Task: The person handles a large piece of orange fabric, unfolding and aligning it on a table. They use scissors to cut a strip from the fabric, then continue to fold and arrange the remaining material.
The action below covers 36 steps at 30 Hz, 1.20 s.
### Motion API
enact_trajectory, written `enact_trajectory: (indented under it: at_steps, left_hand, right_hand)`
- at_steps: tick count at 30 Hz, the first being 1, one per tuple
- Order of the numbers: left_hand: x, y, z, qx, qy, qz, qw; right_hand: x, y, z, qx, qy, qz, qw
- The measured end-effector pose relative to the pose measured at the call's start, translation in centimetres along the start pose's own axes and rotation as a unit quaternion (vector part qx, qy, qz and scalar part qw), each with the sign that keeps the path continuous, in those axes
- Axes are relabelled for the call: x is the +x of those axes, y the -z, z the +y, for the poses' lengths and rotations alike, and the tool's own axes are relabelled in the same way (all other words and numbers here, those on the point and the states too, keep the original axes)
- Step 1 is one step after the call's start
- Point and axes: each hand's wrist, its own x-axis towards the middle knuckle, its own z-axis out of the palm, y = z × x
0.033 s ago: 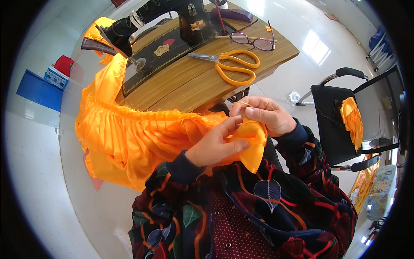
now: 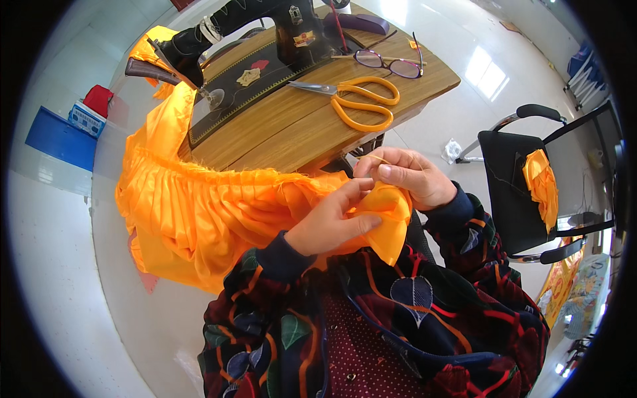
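A long pleated orange fabric [image 2: 199,212] hangs from the sewing table down to my lap. My left hand [image 2: 328,225] pinches a folded end of it in front of my chest. Just above and touching the same fold, my right hand [image 2: 406,176] grips the fabric's edge with fingers closed. A thin pale thread [image 2: 378,158] shows at its fingertips. Whether a needle is held I cannot tell.
A wooden table [image 2: 298,136] carries a black sewing machine [image 2: 265,40], orange-handled scissors [image 2: 363,101] and glasses [image 2: 390,65]. A black chair [image 2: 507,192] at right holds an orange cloth [image 2: 543,187]. On the floor at left stand a blue box [image 2: 60,139] and a red object [image 2: 98,99].
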Motion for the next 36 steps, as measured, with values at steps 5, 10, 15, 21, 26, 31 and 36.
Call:
enact_trajectory:
  at_steps: [5, 10, 15, 21, 26, 31, 36]
  left_hand:
    - [-1.1, 0.5, 0.0, 0.006, 0.033, 0.028, 0.999]
    - [-2.0, 0.2, -1.1, 0.042, -0.066, 0.027, 0.997]
    - [-2.0, 0.3, -2.0, 0.053, -0.084, 0.013, 0.995]
    - [-2.1, -0.1, -1.5, -0.032, -0.039, 0.028, 0.998]
    - [-1.9, -0.1, -1.7, -0.005, -0.004, 0.088, 0.996]
    - [-2.2, -0.4, -2.0, 0.025, -0.049, 0.159, 0.986]
    - [-4.0, -1.6, -0.9, 0.068, -0.056, 0.145, 0.986]
  right_hand:
    - [-0.2, 0.6, -0.9, -0.134, 0.022, 0.038, 0.990]
    - [-0.2, 1.4, -1.3, -0.095, 0.027, 0.032, 0.995]
    - [-0.3, 2.1, -1.3, -0.094, 0.033, 0.036, 0.994]
    - [-0.3, 2.0, -1.1, -0.113, 0.033, 0.037, 0.992]
    - [-0.2, 1.7, -0.8, -0.158, 0.017, 0.000, 0.987]
    - [-0.1, 2.0, -0.6, -0.253, -0.014, -0.023, 0.967]
    - [-0.3, 2.5, -0.4, -0.473, -0.090, -0.056, 0.875]
